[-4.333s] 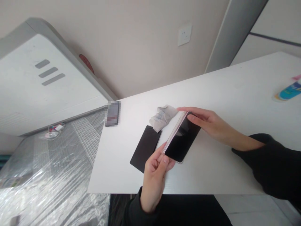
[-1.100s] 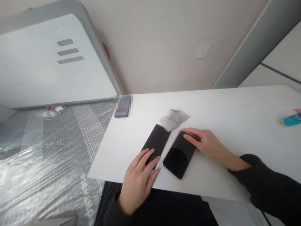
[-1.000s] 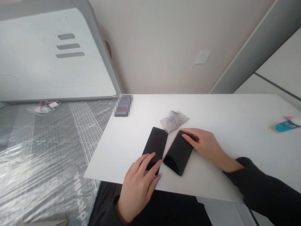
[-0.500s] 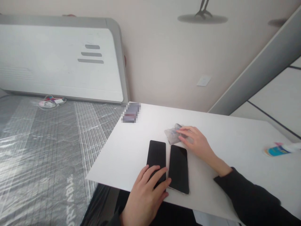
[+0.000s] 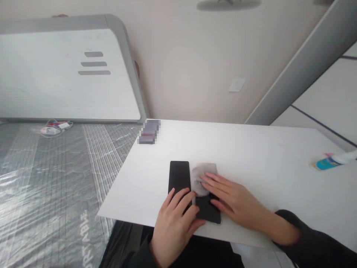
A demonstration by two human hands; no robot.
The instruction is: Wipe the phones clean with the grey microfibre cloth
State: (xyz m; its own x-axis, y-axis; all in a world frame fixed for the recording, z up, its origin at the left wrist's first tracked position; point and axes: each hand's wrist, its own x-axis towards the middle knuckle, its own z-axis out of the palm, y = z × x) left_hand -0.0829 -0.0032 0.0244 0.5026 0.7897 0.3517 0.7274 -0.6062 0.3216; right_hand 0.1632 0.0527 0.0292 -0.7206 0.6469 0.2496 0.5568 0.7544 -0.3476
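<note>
Two black-screened smartphones lie side by side near the table's front edge. Over the lower part of the left smartphone rests my left hand, fingers spread, with its thumb and fingertips reaching the near left corner of the right smartphone. A crumpled grey cloth covers the upper part of the right smartphone. My right hand presses the cloth onto that screen under its extended fingers, its thumb low over the uncovered part of the glass.
The white table carries a pixelated item at its far left corner and a white bottle with a blue label lying at the right. A plastic-covered mattress adjoins on the left, with a cable bundle on it.
My right hand has brought the cloth from the table behind the phones toward me, onto the right smartphone's screen. My left hand stays on the left smartphone. The view has shifted slightly.
</note>
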